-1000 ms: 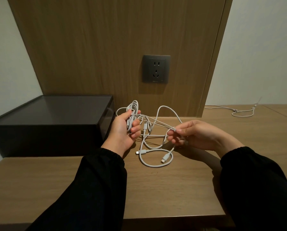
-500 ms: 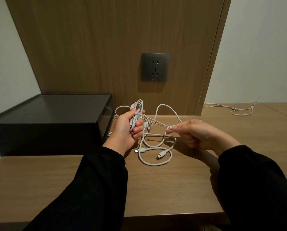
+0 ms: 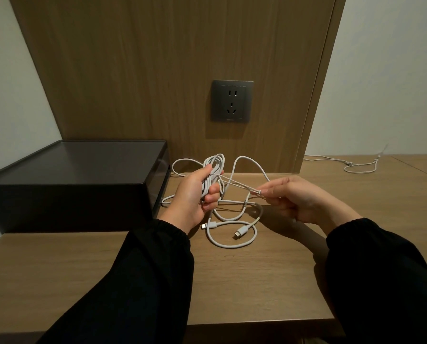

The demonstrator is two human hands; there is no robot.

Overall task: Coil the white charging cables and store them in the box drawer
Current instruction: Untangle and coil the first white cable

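Now, cable (image 3: 216, 162) taut, crosswise (right end lower)

the box (image 3: 71, 175) stands on the table (image 3: 232, 281) at the far left, in front of the panel (image 3: 170, 70). the socket (image 3: 232, 101) sits on the panel, behind and above the hands. the left hand (image 3: 195, 194) is just right of the box and holds the cable bundle (image 3: 214, 165) above the table. the right hand (image 3: 294, 197) is further right and pinches a strand (image 3: 237, 185) that runs between both hands. loose loops (image 3: 232, 244) lie on the table below them. a second cable (image 3: 361, 166) lies far right, well apart.
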